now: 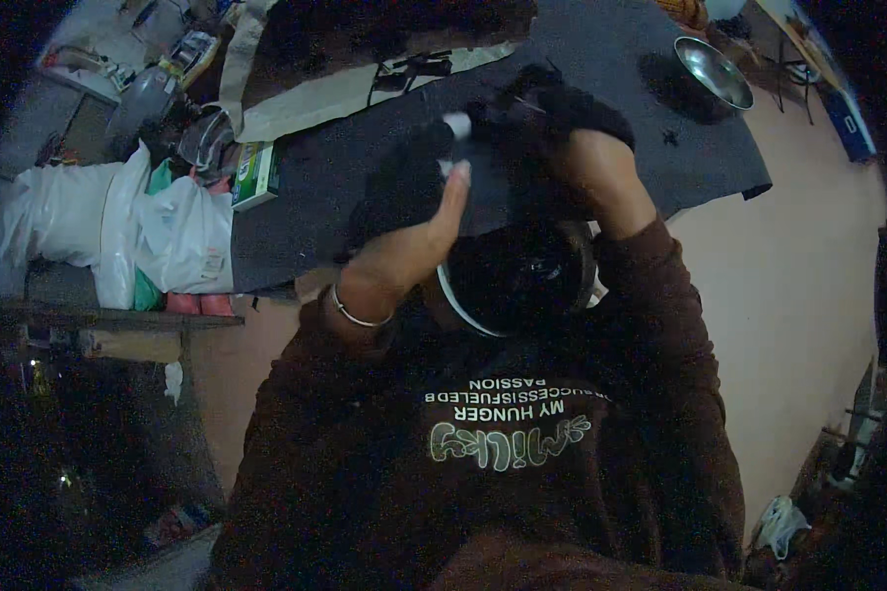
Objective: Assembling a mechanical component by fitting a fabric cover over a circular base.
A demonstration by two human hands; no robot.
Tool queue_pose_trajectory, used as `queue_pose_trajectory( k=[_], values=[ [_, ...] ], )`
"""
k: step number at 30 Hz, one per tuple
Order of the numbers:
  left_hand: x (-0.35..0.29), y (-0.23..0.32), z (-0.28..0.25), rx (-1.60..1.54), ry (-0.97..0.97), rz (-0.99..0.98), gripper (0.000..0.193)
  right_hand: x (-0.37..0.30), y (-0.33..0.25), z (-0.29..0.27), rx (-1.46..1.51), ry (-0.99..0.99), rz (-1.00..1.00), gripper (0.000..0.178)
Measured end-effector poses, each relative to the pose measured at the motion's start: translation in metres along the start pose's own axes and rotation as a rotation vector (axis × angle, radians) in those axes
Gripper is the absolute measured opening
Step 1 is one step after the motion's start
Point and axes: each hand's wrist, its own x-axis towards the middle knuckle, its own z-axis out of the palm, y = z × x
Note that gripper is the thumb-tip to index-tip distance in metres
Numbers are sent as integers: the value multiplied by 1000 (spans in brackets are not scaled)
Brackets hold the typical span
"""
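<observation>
My left hand (426,241), with a bangle at its wrist, reaches over the dark grey sheet. One digit points straight up; the other fingers merge into a black area beside them. Just beyond that digit is a small blurred white patch (456,124). To its right, my right hand (599,163) bends inward, dark from the knuckles on. Its fingers look curled in a black mass (572,110) whose kind I cannot make out. Below and between both hands, close to my body, is a round basin (453,291) with a pale rim and black contents (527,276).
A shiny metal bowl (715,74) sits at the sheet's far right. White plastic bags (182,231) and a green and white box (255,177) line the left. A pale-edged brown cloth (315,108) lies at the back, with black pieces on its border.
</observation>
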Motion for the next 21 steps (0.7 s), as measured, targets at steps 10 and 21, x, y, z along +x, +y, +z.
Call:
queue_pose_trajectory(
  k=[10,21],
  values=[
    [8,-9,3,687,240,617,30,-37,-53,-38,381,311,-475,23],
    [-3,10,6,-91,-23,297,24,-41,-57,-49,1019,65,-67,24]
  ],
)
